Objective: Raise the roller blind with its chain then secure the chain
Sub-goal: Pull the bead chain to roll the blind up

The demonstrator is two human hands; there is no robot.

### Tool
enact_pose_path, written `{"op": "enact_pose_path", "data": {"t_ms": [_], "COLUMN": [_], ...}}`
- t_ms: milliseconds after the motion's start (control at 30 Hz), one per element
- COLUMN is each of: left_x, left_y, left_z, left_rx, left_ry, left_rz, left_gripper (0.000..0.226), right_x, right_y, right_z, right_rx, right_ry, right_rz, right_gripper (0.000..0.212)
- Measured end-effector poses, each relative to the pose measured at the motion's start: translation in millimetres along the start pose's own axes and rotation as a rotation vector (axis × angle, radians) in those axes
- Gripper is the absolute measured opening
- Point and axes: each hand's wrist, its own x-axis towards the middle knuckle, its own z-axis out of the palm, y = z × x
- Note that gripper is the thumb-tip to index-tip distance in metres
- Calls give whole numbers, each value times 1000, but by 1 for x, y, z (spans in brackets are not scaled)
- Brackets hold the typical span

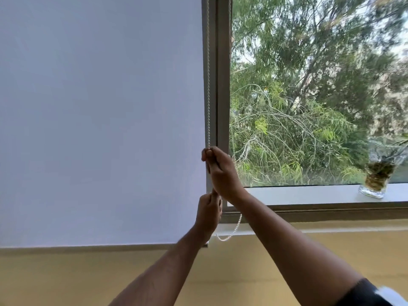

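Both hands pinched the thin, limp, beaded chain (pixel 207 85), right hand (pixel 217 171) at 12 o'clock above the left hand (pixel 208 214); likely slippery, best gripped bead-tight.

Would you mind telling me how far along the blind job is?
Done: nothing visible; the blind hangs down to the sill. In hand: the right hand and, below it, the left hand both grip the chain. Left: raising the blind and securing the slack loop.

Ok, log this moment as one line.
blind down | right hand gripping chain high | left hand gripping lower | chain unsecured
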Motion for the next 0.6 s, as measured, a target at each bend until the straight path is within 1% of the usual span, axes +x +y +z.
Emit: {"op": "enact_pose_path", "data": {"t_ms": [133,200,267,300,333,400,500,600], "left_x": [5,16,30,38,45,58,71,68], "left_y": [-8,4,30,45,61,92,134,156], "left_z": [-15,-22,-29,-32,-35,-41,-39,-26], "left_rx": [7,-65,-194,-248,-272,-246,-229,-199], "left_ry": [-53,-13,21,12,-9,-63,-138,-157], "left_rz": [39,10,-8,8,32,83,147,150], "left_gripper": [44,47,56,61,65,71,70,61], "right_x": [-22,-33,-43,-48,-53,-61,-73,-83], "right_y": [20,30,40,44,48,52,58,71], "right_z": [-1,-3,-8,-10,-11,-10,-8,-14], "right_rx": [-243,-315,-369,-399,-430,-466,-527,-599], "right_ry": [-57,-83,-107,-109,-111,-140,-201,-242], "right_rz": [-26,-31,-24,-33,-47,-73,-72,-7], "right_gripper": [29,27,20,19,21,25,23,21]}}
